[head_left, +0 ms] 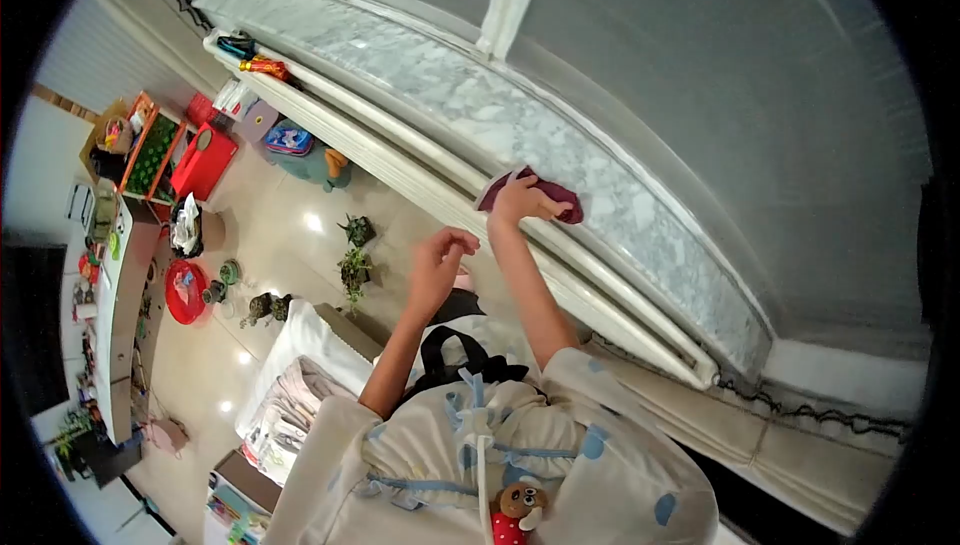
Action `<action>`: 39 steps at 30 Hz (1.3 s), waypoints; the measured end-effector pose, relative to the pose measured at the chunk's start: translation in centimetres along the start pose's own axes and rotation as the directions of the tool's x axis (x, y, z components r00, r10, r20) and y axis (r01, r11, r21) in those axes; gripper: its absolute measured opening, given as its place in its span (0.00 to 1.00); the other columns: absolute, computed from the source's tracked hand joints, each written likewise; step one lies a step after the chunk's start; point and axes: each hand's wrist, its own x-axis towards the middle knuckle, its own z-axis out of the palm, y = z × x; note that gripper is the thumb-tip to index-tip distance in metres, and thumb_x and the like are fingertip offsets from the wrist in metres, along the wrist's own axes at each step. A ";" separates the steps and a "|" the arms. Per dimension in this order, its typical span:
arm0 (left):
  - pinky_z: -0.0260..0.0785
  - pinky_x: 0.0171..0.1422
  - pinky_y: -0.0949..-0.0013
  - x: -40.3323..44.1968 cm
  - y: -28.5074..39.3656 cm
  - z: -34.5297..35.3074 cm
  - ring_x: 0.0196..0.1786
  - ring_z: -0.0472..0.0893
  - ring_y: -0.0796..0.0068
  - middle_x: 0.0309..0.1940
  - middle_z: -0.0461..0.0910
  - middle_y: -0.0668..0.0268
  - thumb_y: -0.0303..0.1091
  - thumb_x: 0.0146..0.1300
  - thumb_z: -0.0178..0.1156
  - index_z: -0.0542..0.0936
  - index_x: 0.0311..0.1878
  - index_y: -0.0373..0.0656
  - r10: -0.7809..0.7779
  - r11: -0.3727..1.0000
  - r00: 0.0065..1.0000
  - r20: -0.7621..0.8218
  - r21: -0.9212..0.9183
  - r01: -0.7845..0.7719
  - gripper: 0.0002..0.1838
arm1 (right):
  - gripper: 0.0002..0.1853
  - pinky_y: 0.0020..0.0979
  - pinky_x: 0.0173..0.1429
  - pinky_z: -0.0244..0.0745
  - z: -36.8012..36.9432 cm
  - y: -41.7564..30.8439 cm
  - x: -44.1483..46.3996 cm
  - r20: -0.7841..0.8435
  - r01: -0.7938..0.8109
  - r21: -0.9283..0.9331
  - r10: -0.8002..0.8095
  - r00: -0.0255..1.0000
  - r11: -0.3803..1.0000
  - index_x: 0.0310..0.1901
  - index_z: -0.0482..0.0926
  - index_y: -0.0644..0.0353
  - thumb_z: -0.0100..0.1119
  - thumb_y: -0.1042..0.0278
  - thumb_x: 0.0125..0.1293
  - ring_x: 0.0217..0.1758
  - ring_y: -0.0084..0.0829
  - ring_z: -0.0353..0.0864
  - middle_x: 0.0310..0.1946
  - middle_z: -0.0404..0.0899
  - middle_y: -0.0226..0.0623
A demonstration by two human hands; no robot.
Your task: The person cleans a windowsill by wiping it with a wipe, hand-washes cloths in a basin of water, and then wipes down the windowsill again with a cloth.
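A dark red cloth (pixel 560 201) lies over the edge of the marble sill (pixel 430 95) and the top of the white radiator (pixel 385 135). My right hand (pixel 522 201) is on this cloth, its fingers closed around part of it. To the left, my left hand (pixel 440 260) hangs in the air beside the radiator, fingers curled loosely and touching nothing that I can see. The space between its thumb and fingers shows no object.
Dark and red-and-yellow items (pixel 265 67) rest at the radiator's far end. Potted plants (pixel 355 270), a red basin (pixel 185 291) and a red box (pixel 205 160) stand on the floor to the left. Folded clothes (pixel 290 415) lie near my left elbow.
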 end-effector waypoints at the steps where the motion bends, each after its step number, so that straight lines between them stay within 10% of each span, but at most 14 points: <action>1: 0.69 0.38 0.76 0.3 0.1 -0.2 0.36 0.75 0.80 0.30 0.77 0.67 0.22 0.58 0.42 0.75 0.36 0.35 0.006 1.000 1.000 -0.018 -0.001 -0.006 0.10 | 0.40 0.48 0.63 0.43 1.5 0.3 -1.1 -0.057 0.142 -0.088 -0.148 0.987 0.986 0.60 0.29 0.76 0.48 0.80 0.55 0.59 0.55 0.48 0.57 0.40 0.69; 10: 0.67 0.45 0.75 2.9 2.5 -5.2 0.36 0.75 0.77 0.32 0.77 0.64 0.20 0.58 0.42 0.75 0.35 0.32 0.079 0.996 0.937 -0.341 0.002 -0.084 0.10 | 0.38 0.41 0.66 0.45 8.7 -2.2 -10.8 0.229 0.075 -0.020 -0.069 0.971 0.997 0.61 0.31 0.77 0.46 0.79 0.58 0.61 0.51 0.49 0.59 0.39 0.65; 14: 0.67 0.46 0.76 3.8 2.6 -7.1 0.36 0.75 0.78 0.31 0.76 0.65 0.20 0.59 0.42 0.74 0.34 0.32 0.083 0.996 0.847 -0.525 0.007 -0.094 0.09 | 0.34 0.32 0.62 0.55 4.6 -4.2 -10.1 0.908 -0.396 0.248 -0.070 0.412 0.884 0.64 0.47 0.61 0.53 0.68 0.60 0.59 0.38 0.60 0.58 0.55 0.47; 18: 0.66 0.46 0.75 4.1 2.4 -7.9 0.36 0.74 0.77 0.31 0.75 0.65 0.20 0.59 0.42 0.73 0.34 0.33 0.081 0.991 0.791 -0.606 -0.037 -0.129 0.09 | 0.21 0.35 0.56 0.66 1.3 -5.8 -6.3 0.954 -0.821 -0.300 0.170 -0.248 0.486 0.54 0.66 0.56 0.52 0.61 0.60 0.48 0.32 0.73 0.45 0.74 0.33; 21: 0.67 0.46 0.75 4.4 2.3 -8.2 0.37 0.75 0.77 0.31 0.75 0.65 0.20 0.59 0.41 0.73 0.35 0.33 0.089 0.988 0.810 -0.580 -0.051 -0.145 0.09 | 0.20 0.36 0.59 0.64 -0.1 -5.2 -4.3 0.950 -0.898 -0.308 0.161 -0.269 0.315 0.52 0.69 0.56 0.49 0.56 0.61 0.53 0.33 0.71 0.48 0.73 0.35; 25: 0.67 0.46 0.75 5.3 2.0 -8.9 0.36 0.75 0.77 0.31 0.76 0.64 0.20 0.59 0.41 0.73 0.34 0.32 0.041 0.979 0.855 -0.517 -0.150 -0.137 0.09 | 0.24 0.34 0.65 0.54 -0.7 -5.8 -2.8 0.960 -0.734 -0.188 0.281 0.004 0.652 0.60 0.61 0.60 0.44 0.60 0.63 0.61 0.38 0.63 0.58 0.64 0.40; 26: 0.67 0.45 0.75 5.6 1.9 -9.2 0.36 0.75 0.77 0.31 0.76 0.65 0.20 0.59 0.41 0.74 0.34 0.32 0.042 0.979 0.870 -0.492 -0.155 -0.135 0.09 | 0.24 0.34 0.65 0.53 -1.0 -6.3 -2.7 0.958 -0.279 0.179 -0.103 0.266 0.944 0.60 0.59 0.62 0.44 0.64 0.63 0.61 0.40 0.61 0.58 0.62 0.43; 27: 0.67 0.45 0.75 5.8 1.9 -9.4 0.36 0.74 0.78 0.31 0.76 0.65 0.20 0.59 0.41 0.74 0.35 0.33 0.045 0.978 0.885 -0.464 -0.161 -0.134 0.10 | 0.24 0.34 0.65 0.51 -1.3 -6.6 -2.6 0.799 0.307 0.452 -0.533 0.277 0.837 0.61 0.57 0.64 0.43 0.68 0.63 0.62 0.42 0.60 0.59 0.60 0.47; 29: 0.67 0.45 0.76 6.2 2.1 -9.8 0.36 0.74 0.78 0.31 0.76 0.65 0.20 0.58 0.41 0.74 0.35 0.33 0.041 0.980 0.912 -0.408 -0.162 -0.117 0.10 | 0.26 0.42 0.63 0.50 -1.3 -5.7 -0.5 0.710 0.732 0.405 -0.693 0.125 0.547 0.61 0.57 0.64 0.47 0.75 0.59 0.60 0.51 0.57 0.58 0.57 0.54; 35: 0.67 0.44 0.76 6.8 2.8 -11.3 0.34 0.74 0.79 0.30 0.76 0.66 0.20 0.58 0.41 0.75 0.35 0.34 0.038 0.983 0.955 -0.295 -0.163 -0.090 0.10 | 0.34 0.56 0.61 0.44 0.1 -4.0 -1.8 0.880 0.996 0.053 -0.474 -0.013 0.071 0.62 0.59 0.42 0.59 0.66 0.51 0.66 0.50 0.47 0.64 0.50 0.43; 39: 0.67 0.45 0.74 6.7 2.5 -12.8 0.36 0.74 0.78 0.31 0.75 0.66 0.20 0.58 0.42 0.74 0.34 0.34 0.019 0.988 0.969 -0.246 -0.142 -0.056 0.10 | 0.33 0.58 0.60 0.45 0.9 -3.8 -3.5 0.874 0.999 0.028 -0.486 -0.009 0.031 0.62 0.58 0.40 0.56 0.63 0.54 0.68 0.50 0.44 0.65 0.48 0.42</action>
